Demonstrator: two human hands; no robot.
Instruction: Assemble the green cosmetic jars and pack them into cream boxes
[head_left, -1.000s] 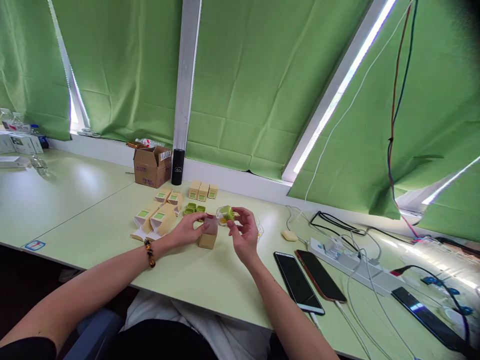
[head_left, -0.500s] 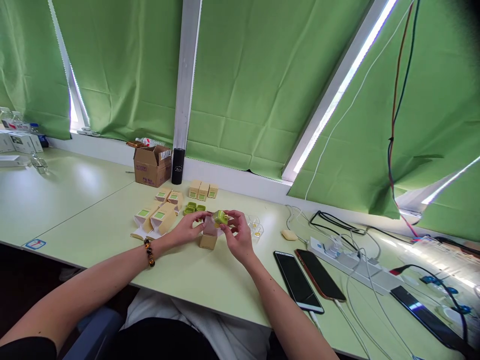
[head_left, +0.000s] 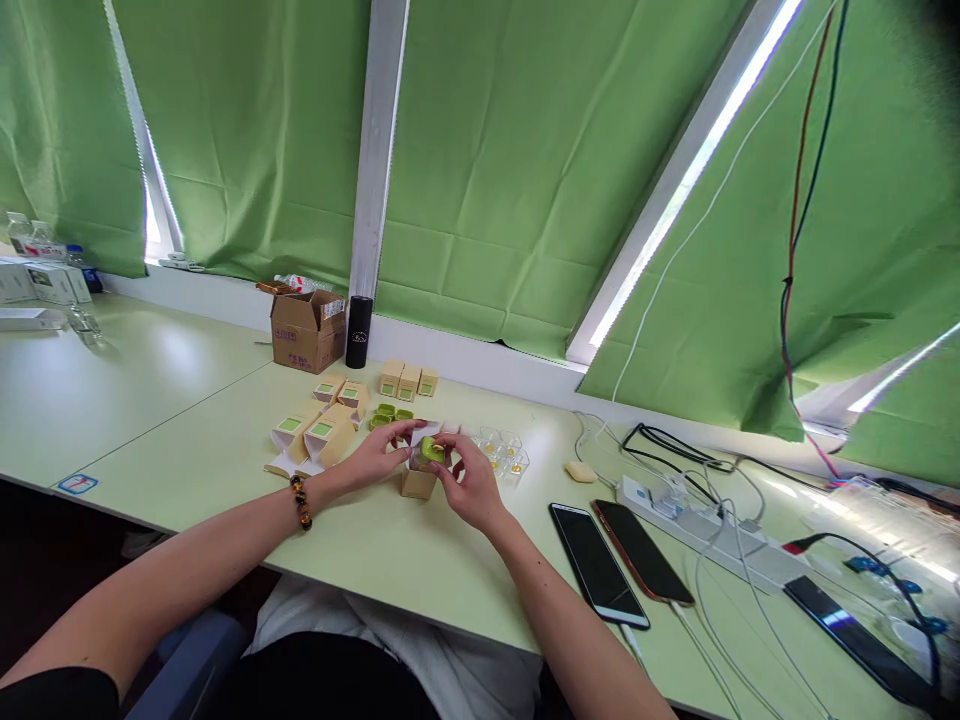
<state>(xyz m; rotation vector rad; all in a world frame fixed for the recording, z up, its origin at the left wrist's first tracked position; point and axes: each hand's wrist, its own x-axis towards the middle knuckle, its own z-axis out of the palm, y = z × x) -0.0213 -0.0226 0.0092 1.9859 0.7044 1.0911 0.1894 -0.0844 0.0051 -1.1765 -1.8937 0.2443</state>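
A small open kraft box (head_left: 417,486) stands on the table in front of me. My left hand (head_left: 377,454) pinches its raised flap from the left. My right hand (head_left: 471,484) grips a small glossy green container (head_left: 432,450) at the mouth of that box. How deep the container sits in the box is partly hidden by my fingers. Just behind my left hand is a cluster of similar green containers (head_left: 391,413). To the right of my right hand are several clear plastic cups (head_left: 513,462) with yellowish centres.
Kraft boxes with raised flaps (head_left: 330,436) stand to the left, and small closed boxes (head_left: 408,382) behind. A brown carton (head_left: 304,340) and a black tumbler (head_left: 358,335) are near the wall. Phones (head_left: 596,560), a power strip (head_left: 697,530) and cables lie on the right.
My right hand has moved left and slightly down, bringing the green container from above and beside the box to its mouth. The clear cups show more fully. My left hand stays at the flap.
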